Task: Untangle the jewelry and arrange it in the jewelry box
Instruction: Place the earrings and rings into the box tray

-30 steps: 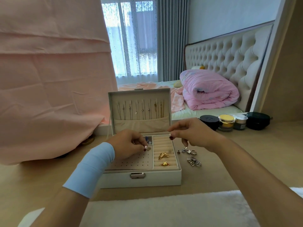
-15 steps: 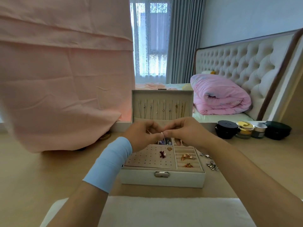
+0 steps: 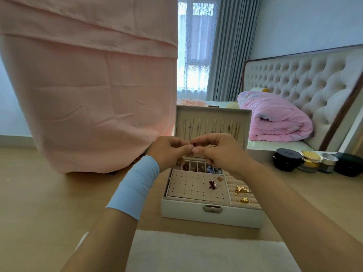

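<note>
Left hand point(image 3: 170, 153) and right hand point(image 3: 220, 154) meet, fingers of both curled and pinching a small red piece point(image 3: 194, 144). At 6 o'clock below them the jewelry box point(image 3: 212, 215) stands open on the tabletop point(image 3: 59, 213).

White jewelry box point(image 3: 186, 213), lid point(image 3: 214, 113) upright

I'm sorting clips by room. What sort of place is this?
Most likely a bedroom: a tufted headboard, a rolled pink quilt on the bed, and a curtained window behind the jewelry box.
</note>
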Available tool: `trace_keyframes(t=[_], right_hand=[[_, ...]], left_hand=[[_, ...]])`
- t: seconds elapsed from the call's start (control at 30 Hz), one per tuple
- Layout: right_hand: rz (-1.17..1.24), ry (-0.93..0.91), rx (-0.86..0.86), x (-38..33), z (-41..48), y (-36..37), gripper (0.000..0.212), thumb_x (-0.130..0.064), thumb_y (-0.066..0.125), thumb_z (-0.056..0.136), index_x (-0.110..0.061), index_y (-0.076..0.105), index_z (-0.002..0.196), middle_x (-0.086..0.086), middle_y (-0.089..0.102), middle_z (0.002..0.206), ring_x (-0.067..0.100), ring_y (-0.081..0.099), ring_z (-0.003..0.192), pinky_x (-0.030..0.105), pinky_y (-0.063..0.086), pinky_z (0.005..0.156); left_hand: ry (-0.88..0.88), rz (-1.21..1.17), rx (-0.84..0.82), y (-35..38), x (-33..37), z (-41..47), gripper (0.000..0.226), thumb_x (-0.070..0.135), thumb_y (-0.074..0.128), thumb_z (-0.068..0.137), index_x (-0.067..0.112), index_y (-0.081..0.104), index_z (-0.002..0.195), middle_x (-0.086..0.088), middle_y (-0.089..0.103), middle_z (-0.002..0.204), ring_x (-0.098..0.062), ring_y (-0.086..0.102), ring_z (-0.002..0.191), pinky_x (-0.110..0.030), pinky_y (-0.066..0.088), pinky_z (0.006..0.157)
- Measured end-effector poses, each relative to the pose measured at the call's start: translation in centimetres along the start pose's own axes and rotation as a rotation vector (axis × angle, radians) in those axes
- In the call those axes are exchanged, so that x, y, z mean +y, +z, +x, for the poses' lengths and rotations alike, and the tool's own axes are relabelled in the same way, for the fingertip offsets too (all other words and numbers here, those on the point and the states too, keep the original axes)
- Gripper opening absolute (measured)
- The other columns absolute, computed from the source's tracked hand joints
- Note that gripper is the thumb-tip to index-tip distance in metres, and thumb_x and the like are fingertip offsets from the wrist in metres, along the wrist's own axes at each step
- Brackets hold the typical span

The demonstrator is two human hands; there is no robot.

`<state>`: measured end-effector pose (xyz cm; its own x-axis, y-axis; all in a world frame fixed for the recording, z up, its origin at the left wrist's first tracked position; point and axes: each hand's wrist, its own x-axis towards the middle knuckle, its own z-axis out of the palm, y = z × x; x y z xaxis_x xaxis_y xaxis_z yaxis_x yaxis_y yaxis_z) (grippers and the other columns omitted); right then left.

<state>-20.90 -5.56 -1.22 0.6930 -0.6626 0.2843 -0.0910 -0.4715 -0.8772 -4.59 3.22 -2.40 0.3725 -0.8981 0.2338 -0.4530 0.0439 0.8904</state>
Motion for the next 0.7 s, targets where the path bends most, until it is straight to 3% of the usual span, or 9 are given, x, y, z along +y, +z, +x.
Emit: trace_keyframes(t=[0.13, 0.23, 0.3, 0.5, 0.7], right_hand=[[-0.173, -0.077, 0.045, 0.4, 0.5, 0.7, 0.016, -0.018, 0.077, 0.086, -0.028, 0.078, 0.099, -0.008, 0.073, 0.087, 0.011, 0.070, 0.071, 0.015, 0.051, 0.054], [-0.448, -0.206, 0.051, 0.7, 0.7, 1.2, 0.018, -0.027, 0.077, 0.087, -0.036, 0.077, 0.102, -0.022, 0.070, 0.084, -0.002, 0.065, 0.073, 0.019, 0.053, 0.070], [-0.509, -0.268, 0.039, 0.7, 0.7, 1.4, 0.023, -0.028, 0.075, 0.088, -0.035, 0.076, 0.110, -0.023, 0.065, 0.088, -0.002, 0.060, 0.075, 0.018, 0.048, 0.073], [-0.472, -0.282, -0.008, 0.8, 0.7, 1.6, 0.039, -0.026, 0.072, 0.091, -0.033, 0.066, 0.129, -0.018, 0.059, 0.101, 0.010, 0.056, 0.077, 0.018, 0.048, 0.074], [-0.391, -0.305, 0.115, 1.3, 0.6, 1.9, 0.040, -0.023, 0.075, 0.089, -0.031, 0.067, 0.127, -0.019, 0.064, 0.093, -0.002, 0.057, 0.066, 0.011, 0.046, 0.067]], left_hand=[[-0.028, 0.091, -0.082, -0.9, -0.1, -0.2, 0.011, 0.029, 0.064, 0.091, 0.034, 0.073, 0.094, 0.010, 0.075, 0.085, -0.010, 0.067, 0.072, -0.018, 0.045, 0.053], [-0.064, 0.061, -0.153, -1.2, -0.1, -0.5, 0.019, 0.034, 0.056, 0.096, 0.027, 0.073, 0.100, 0.009, 0.076, 0.091, -0.010, 0.069, 0.078, -0.020, 0.046, 0.056], [-0.075, 0.012, -0.174, -1.3, -0.2, -0.6, 0.022, 0.034, 0.054, 0.098, 0.023, 0.073, 0.101, 0.009, 0.076, 0.092, -0.009, 0.068, 0.076, -0.020, 0.046, 0.056], [-0.136, -0.180, -0.142, -1.0, -0.9, -0.6, 0.019, 0.031, 0.058, 0.096, 0.018, 0.072, 0.097, 0.000, 0.076, 0.089, -0.014, 0.064, 0.072, -0.022, 0.044, 0.052], [-0.087, -0.164, -0.075, -0.7, -0.6, -0.5, 0.012, 0.028, 0.061, 0.094, 0.021, 0.069, 0.088, 0.004, 0.074, 0.081, -0.015, 0.063, 0.066, -0.021, 0.044, 0.051]])
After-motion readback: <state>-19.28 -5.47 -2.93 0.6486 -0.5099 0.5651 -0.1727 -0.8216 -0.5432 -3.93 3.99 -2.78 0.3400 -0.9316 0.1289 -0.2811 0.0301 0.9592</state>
